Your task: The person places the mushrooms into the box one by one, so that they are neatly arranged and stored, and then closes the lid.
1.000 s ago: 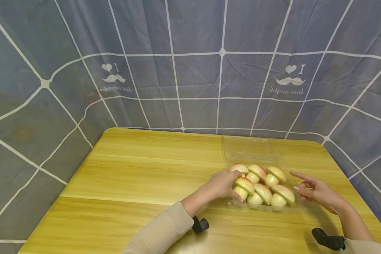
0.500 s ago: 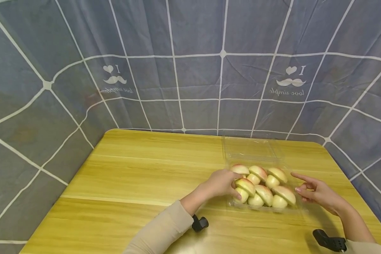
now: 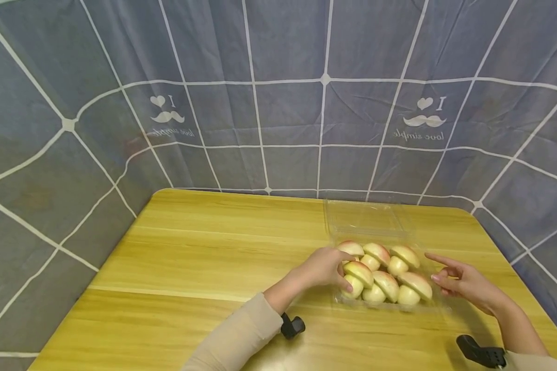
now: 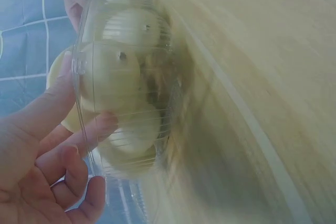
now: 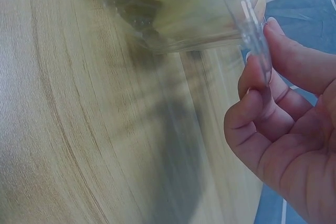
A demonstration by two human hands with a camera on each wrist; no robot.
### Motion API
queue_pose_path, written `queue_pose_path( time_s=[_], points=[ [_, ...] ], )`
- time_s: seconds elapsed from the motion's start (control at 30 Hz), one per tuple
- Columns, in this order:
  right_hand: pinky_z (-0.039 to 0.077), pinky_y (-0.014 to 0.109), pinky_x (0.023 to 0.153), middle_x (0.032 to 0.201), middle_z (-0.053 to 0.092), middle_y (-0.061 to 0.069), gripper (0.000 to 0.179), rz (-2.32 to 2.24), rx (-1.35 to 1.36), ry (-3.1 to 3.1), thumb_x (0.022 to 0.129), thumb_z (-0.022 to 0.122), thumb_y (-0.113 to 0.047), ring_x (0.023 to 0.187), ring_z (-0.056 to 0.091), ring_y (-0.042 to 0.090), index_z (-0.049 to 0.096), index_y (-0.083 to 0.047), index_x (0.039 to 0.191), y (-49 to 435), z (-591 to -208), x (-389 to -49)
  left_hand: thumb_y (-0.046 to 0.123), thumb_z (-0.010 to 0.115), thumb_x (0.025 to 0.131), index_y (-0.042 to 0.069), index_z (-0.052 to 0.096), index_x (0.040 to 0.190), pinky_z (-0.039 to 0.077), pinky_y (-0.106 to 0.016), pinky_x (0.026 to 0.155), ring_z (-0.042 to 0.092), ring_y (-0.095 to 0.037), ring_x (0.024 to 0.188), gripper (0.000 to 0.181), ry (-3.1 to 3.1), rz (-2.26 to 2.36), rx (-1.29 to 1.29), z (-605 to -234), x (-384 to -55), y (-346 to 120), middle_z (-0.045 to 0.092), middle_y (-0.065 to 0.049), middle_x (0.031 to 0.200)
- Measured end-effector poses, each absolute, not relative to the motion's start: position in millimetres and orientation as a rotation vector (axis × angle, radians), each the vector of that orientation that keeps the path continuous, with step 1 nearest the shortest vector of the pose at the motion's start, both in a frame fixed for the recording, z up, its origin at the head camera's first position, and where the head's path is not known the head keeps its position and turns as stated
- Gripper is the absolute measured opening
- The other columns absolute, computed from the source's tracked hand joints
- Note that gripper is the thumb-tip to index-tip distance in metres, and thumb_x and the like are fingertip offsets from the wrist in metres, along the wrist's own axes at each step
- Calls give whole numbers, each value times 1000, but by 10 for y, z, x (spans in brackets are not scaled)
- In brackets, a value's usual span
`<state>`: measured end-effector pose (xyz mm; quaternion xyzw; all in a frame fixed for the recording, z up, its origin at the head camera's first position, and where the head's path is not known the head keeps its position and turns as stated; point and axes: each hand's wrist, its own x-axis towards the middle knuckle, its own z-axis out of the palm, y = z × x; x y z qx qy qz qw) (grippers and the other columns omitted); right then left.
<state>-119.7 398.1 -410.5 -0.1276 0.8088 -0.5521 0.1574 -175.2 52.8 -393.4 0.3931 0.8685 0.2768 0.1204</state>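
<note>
A clear plastic clamshell box (image 4: 79, 85) holds several mushroom-shaped pieces in two rows, with pale round stems and red-tinged yellow caps. My left hand (image 3: 322, 268) grips the front left mushroom-shaped piece (image 3: 358, 271), its thumb by the stem and its index finger behind the cap. Through the plastic wall, the left wrist view shows one finger inside the box; the other fingers are curled outside. With thumb and finger, my right hand (image 5: 289, 108) pinches the box's right rim (image 5: 255, 38). In the head view, its index finger points out along that side.
The box's clear lid (image 3: 364, 216) lies folded back toward the curtain. A wooden table (image 3: 204, 247) extends to the left. Grey-blue curtain (image 3: 288, 113) with white lines stands behind and at both sides. Black wrist mounts (image 3: 292, 326) hang beneath the forearms.
</note>
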Motion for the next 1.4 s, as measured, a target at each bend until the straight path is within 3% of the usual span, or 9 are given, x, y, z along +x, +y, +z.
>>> queue_pose_path(
  time_s=[0.43, 0.67, 1.0, 1.4],
  points=[
    [47, 26, 56, 85, 59, 2, 56, -1596, -368, 2289, 96, 49, -3, 65, 53, 6, 43, -48, 130, 3978, -4105, -1197, 33, 82, 65, 9, 59, 125, 39, -13, 63, 48, 0, 63, 68, 2633, 747, 1215, -3931, -1717, 505, 63, 4, 78],
    [48, 26, 56, 86, 60, 0, 56, -1609, -343, 2271, 96, 49, -3, 65, 54, 5, 44, -48, 129, 3970, -4104, -1187, 39, 81, 66, 14, 65, 117, 43, -18, 74, 54, -9, 89, 59, 2749, 595, 1207, -3907, -1692, 515, 63, 3, 104],
    [48, 26, 56, 85, 60, 1, 57, -1625, -368, 2252, 95, 49, -2, 64, 54, 6, 44, -48, 129, 3973, -4093, -1191, 34, 80, 69, 11, 64, 118, 45, -17, 68, 61, -8, 88, 56, 2721, 633, 1156, -3915, -1698, 495, 68, 2, 98],
    [48, 28, 56, 86, 59, 3, 56, -1599, -380, 2273, 96, 50, -4, 65, 54, 6, 40, -40, 137, 3989, -4127, -1189, 32, 81, 69, 13, 66, 115, 45, -18, 73, 60, -9, 92, 52, 2682, 659, 1194, -3892, -1678, 443, 67, 2, 101]
  ],
)
